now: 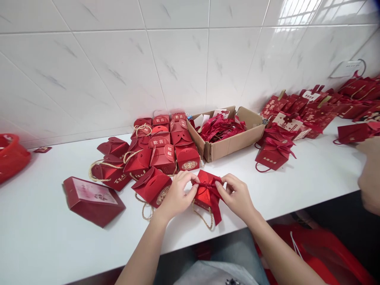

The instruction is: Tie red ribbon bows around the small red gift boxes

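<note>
A small red gift box (203, 197) with a twisted rope handle stands near the table's front edge. Across its top runs a dark red ribbon (216, 209), knotted in the middle, one tail hanging down the front. My left hand (181, 194) pinches the ribbon on the left of the knot. On the other side my right hand (237, 194) pinches it between thumb and finger. Close by my left hand sits another red box (151, 184) with a gold emblem and a rope handle.
Several red boxes (163, 154) are grouped behind. A cardboard box (234, 144) holds loose ribbons and cards. Ribboned red boxes (273, 154) and bags stand to the right. A dark red box (95, 202) lies left, by a red plastic container (12, 158). Another person's arm (369, 174) shows at right.
</note>
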Tool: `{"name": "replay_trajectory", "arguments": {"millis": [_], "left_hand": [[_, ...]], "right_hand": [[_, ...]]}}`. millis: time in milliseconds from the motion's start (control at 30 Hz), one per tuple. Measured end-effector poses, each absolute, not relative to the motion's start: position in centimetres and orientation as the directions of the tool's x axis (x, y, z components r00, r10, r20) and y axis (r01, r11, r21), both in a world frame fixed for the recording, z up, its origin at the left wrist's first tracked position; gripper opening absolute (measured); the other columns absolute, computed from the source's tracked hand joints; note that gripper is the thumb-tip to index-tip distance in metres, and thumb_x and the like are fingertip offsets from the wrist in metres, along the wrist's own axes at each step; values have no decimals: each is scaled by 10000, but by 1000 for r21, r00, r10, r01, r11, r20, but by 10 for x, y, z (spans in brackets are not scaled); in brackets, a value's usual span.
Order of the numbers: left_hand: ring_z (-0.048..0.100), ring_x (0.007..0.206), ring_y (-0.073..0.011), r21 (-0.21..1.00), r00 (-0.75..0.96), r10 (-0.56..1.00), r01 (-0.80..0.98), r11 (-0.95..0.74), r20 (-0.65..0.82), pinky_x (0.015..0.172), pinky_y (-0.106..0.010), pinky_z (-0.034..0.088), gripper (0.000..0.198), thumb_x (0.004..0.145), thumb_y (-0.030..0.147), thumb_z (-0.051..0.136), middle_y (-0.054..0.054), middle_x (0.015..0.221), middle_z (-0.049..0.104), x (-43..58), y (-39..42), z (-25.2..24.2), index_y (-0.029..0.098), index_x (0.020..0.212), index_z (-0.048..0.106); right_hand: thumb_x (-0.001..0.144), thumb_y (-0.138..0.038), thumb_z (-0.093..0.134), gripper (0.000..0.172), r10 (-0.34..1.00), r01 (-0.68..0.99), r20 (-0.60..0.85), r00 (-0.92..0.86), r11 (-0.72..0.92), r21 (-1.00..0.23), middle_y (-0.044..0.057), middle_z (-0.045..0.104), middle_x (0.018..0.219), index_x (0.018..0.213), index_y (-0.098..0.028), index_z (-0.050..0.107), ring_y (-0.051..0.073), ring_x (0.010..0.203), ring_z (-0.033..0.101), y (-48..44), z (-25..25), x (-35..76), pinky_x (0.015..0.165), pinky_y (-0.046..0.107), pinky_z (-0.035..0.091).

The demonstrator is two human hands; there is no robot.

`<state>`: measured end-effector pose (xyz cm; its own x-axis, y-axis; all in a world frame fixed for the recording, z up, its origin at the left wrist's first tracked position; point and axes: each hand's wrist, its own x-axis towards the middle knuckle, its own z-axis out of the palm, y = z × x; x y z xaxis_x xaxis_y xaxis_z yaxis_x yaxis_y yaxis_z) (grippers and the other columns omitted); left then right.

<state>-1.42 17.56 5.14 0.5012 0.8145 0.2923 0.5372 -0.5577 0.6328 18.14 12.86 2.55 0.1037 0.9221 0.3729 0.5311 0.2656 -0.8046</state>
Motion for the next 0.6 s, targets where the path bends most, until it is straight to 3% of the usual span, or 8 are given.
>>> {"name": "replay_trajectory", "arguments": {"millis": [133,333,467,600], "left_hand": [[501,911,-180,663,553,803,519,-540,221,853,-331,418,56,892,230,477,-31,913,561,-13,178,50,208,852,510],[473,958,-194,632,568,801,554,-542,190,895,-347,397,139,909,319,466,-42,979,536,-14,180,47,213,862,541],[463,935,-197,649,574,808,566,-509,133,897,-358,389,215,922,385,429,-44,949,518,-13,180,49,208,866,537],[450,911,-203,631,588,804,592,-502,88,863,-361,389,270,942,401,361,-44,915,499,-10,180,51,206,841,519]], "right_hand": [[843,-348,541,170,983,351,173,69,138,-926,-27,508,668,843,-178,543,54,414,386,127,29,183,412,211,296],[783,-330,629,328,1000,236,-2,11,-4,-972,-54,521,768,979,-217,391,39,427,443,110,33,187,444,188,349],[822,-283,581,212,999,189,41,0,40,-981,-35,512,771,925,-209,411,59,510,501,97,31,174,505,200,406],[855,-180,514,50,966,274,233,-111,255,-927,-2,500,787,861,-192,466,76,589,522,88,30,154,572,217,453]]}}
